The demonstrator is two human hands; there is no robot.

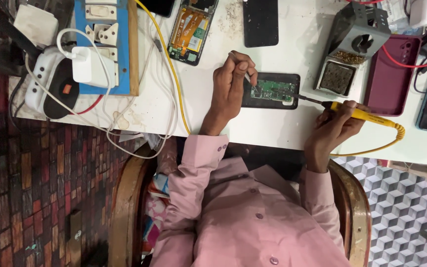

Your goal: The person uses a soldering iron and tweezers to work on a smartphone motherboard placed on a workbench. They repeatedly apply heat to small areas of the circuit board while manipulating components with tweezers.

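Head view looks down on a person in a pink shirt seated at a white surface (273, 131). An opened phone (271, 91) with its green circuit board bare lies on that surface straight ahead of the person, between the two hands. Left hand (231, 91) is closed on thin metal tweezers (248, 79), whose tips rest on the left end of the board. Right hand (334, 129) grips a yellow soldering iron (359, 114) like a pen; its dark tip points left and meets the right edge of the phone. A yellow coiled cord (386, 143) runs from the iron's rear. Beyond the phone stands a grey iron stand (354, 34) with a cleaning sponge tray. Another opened phone (192, 29) and a dark phone (260, 22) lie farther off, and a white charger (89, 66) sits plugged into a blue switchboard (106, 47) at the left.
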